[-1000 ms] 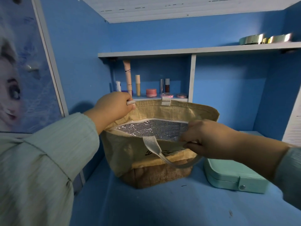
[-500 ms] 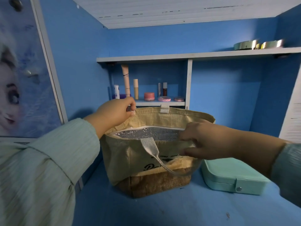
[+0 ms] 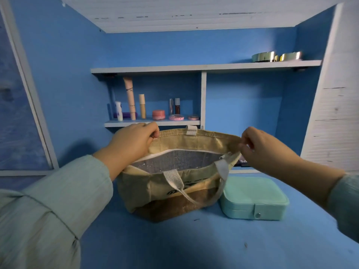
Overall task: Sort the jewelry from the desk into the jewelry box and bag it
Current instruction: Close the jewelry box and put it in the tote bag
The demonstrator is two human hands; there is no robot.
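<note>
A tan woven bag with a silver lining and white strap handles stands on the blue desk, its mouth held wide. My left hand grips the bag's rim at the left end. My right hand pinches the rim at the right end, by the zipper end. A mint-green jewelry box lies shut with its snap fastened, on the desk right beside the bag's right side. No loose jewelry shows on the desk.
The blue desk top stretches toward me. Behind the bag a small shelf carries several cosmetics tubes and jars. An upper shelf bears shiny round tins at the right. A white slatted panel stands at the right.
My right hand left the near rim by the front handle and moved right to the bag's right end, pulling the mouth wider. The left hand kept its hold.
</note>
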